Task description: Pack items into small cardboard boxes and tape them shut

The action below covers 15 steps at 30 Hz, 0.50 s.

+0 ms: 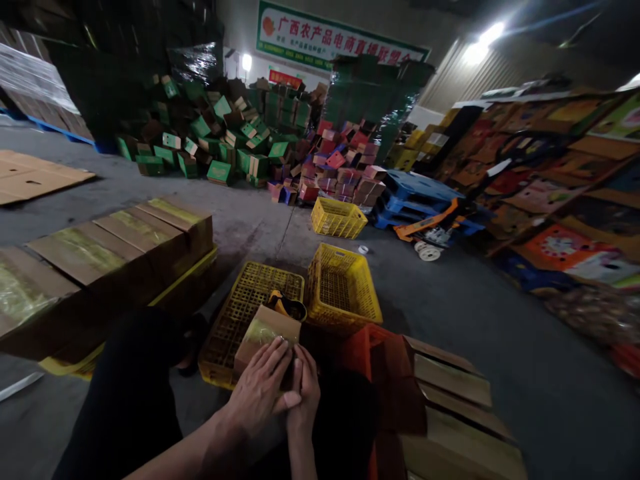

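A small cardboard box with clear yellowish tape across its top sits on an upturned yellow crate before my knees. My left hand lies flat on the near part of the box, fingers stretched over the tape. Beside it, my right hand rests against the box's near right edge, its fingers extended and the two hands touching. Some of the right fingers are hard to make out in the dim light. Just beyond the box, a tape dispenser with a yellow and black body lies on the crate.
Taped cardboard boxes fill a yellow crate at left; more cartons stand in a red crate at right. Two yellow crates stand ahead. Green boxes, blue pallets and an orange pallet jack lie beyond.
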Available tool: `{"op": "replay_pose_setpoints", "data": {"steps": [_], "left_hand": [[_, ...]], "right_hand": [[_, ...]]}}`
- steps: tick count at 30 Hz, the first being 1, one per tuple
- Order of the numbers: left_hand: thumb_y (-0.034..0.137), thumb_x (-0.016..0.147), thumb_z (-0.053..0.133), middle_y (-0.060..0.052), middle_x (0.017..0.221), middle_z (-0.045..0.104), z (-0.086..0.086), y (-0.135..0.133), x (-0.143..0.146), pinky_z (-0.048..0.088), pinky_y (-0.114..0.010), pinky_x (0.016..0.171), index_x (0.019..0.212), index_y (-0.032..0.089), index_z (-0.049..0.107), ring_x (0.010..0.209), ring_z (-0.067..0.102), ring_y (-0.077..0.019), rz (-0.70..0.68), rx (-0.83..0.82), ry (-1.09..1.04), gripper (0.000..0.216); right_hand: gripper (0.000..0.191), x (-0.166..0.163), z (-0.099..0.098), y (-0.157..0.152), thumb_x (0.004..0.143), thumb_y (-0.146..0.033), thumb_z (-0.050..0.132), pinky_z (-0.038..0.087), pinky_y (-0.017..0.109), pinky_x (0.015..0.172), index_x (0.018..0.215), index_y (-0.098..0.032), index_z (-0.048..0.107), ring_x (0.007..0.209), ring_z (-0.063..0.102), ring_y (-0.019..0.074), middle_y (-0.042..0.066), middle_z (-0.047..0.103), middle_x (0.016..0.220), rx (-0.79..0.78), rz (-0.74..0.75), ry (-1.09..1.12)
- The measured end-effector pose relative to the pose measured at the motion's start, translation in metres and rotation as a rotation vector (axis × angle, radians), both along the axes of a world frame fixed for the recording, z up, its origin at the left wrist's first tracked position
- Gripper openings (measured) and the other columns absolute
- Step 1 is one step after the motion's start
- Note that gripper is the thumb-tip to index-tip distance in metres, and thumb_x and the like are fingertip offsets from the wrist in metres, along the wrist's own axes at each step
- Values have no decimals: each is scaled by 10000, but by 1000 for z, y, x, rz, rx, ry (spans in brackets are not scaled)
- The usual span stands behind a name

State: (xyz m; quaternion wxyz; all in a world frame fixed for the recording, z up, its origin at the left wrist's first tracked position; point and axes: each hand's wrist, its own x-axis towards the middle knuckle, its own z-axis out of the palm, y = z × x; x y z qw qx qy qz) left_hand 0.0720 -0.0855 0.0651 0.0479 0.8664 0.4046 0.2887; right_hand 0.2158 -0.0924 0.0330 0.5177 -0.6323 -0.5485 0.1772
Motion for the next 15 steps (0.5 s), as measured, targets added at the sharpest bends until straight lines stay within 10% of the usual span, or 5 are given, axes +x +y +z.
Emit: {"op": "replay_pose_setpoints", "data": {"steps": [15], "left_hand": [[341, 1058, 412, -87, 1522, 518, 16, 8, -7, 439, -418, 1152, 1509, 188, 439, 1427, 457, -232, 1, -61, -44, 477]], "right_hand": [[566, 6, -3, 18, 1026, -548, 388, 508, 439, 1056, 1394, -184, 619, 1265, 603, 288, 161, 593, 1402, 26, 74, -81]]}}
